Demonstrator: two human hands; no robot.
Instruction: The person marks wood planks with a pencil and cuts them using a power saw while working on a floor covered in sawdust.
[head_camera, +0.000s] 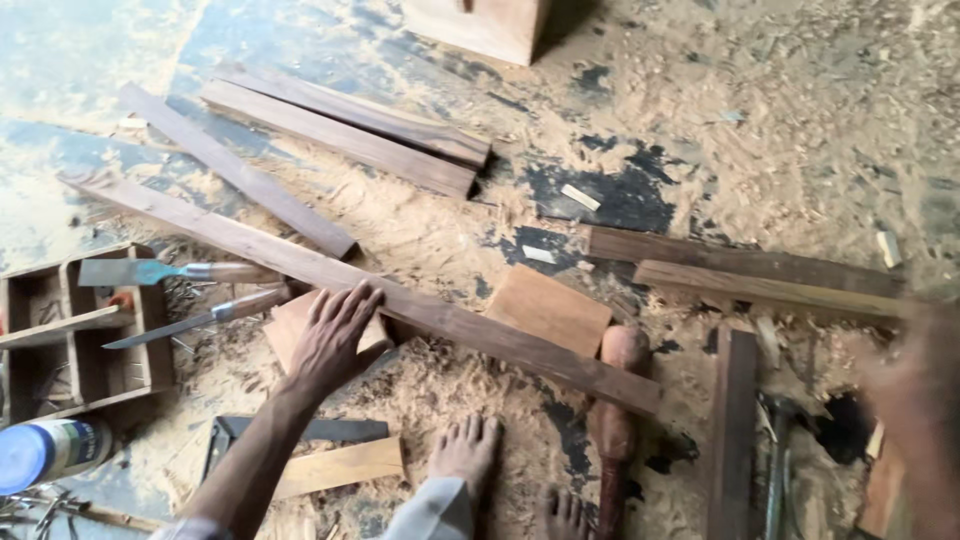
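Brown wood is everywhere on this dusty floor. On the far left sits a wooden tool box (75, 340) with little square parts, and a round bottle (48, 450) with a blue top lies near it. Two chisels (180, 272) with flat grey blades and smooth wooden handles rest on the box edge.

Next comes the left hand (335, 335). Its fingers are spread wide and flat. It presses down on a long dark plank (480, 330), with the palm over a small pale block (300, 325) under it. The plank is thin and straight. It runs slanted from the far left, past the hand, to the middle of the floor. Soft yellow sawdust (450, 380) lies all around.

A flat square board (548, 308) sits by the plank. A round wooden mallet (615, 420) lies beside it. More dark planks (740, 265) lie further right. The right hand (915, 400) is a blur at the edge, so its grip cannot be told.
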